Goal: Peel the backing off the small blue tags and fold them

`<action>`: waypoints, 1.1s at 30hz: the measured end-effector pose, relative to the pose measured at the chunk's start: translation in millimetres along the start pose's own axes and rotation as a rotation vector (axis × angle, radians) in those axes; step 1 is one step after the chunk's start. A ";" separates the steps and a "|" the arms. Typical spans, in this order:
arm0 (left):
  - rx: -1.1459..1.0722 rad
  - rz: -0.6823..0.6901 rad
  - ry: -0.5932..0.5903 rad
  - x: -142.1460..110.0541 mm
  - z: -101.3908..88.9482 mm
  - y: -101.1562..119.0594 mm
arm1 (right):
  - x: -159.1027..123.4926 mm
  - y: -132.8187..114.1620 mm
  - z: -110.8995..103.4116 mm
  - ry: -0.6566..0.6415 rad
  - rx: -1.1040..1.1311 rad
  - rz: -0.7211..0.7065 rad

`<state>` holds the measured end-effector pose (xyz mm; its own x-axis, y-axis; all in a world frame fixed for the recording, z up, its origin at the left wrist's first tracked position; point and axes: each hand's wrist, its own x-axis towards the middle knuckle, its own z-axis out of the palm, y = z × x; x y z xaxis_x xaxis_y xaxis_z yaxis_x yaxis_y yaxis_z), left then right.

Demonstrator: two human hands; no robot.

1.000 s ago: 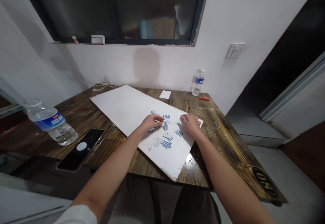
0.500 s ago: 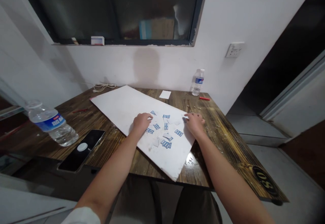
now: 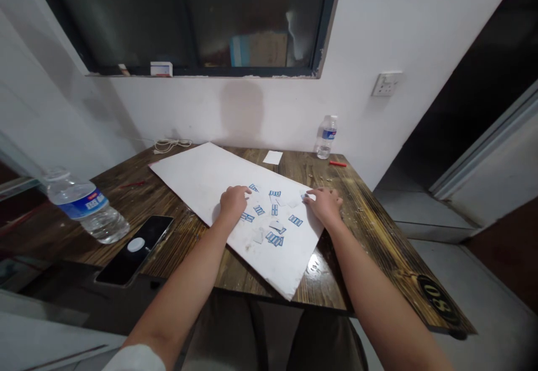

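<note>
My left hand [image 3: 234,203] rests on a large white board [image 3: 197,172], just left of several small paper pieces printed with blue bars [image 3: 274,219], and holds nothing I can see. The pieces lie scattered in the middle of the board, some plain white scraps among them. My right hand [image 3: 324,204] rests at the board's right edge, its fingertips on or over a small paper piece [image 3: 305,196]. Whether those fingers grip that piece is hidden.
The wooden table [image 3: 361,219] holds a large water bottle [image 3: 86,208], a smartphone [image 3: 134,245], a small water bottle [image 3: 327,137], a white note [image 3: 273,157], a red stick [image 3: 338,163] and a white cable [image 3: 168,145]. A wall stands behind the table.
My left hand has slid left, uncovering blue-printed pieces beneath it. My right hand has shifted slightly right. The paper pieces themselves look nearly unmoved.
</note>
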<state>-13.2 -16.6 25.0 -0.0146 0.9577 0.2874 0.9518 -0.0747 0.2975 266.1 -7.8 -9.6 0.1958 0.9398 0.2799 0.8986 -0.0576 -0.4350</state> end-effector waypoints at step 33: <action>-0.525 0.046 0.029 1.8 8.3 15.4 | 3.1 -14.9 -2.1 -0.191 0.645 -0.086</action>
<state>4.0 -13.7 22.5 0.0079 0.9426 0.3338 0.6704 -0.2526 0.6976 254.1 -4.7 -0.4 0.0078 0.9785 0.2062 0.4820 0.1770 -0.8581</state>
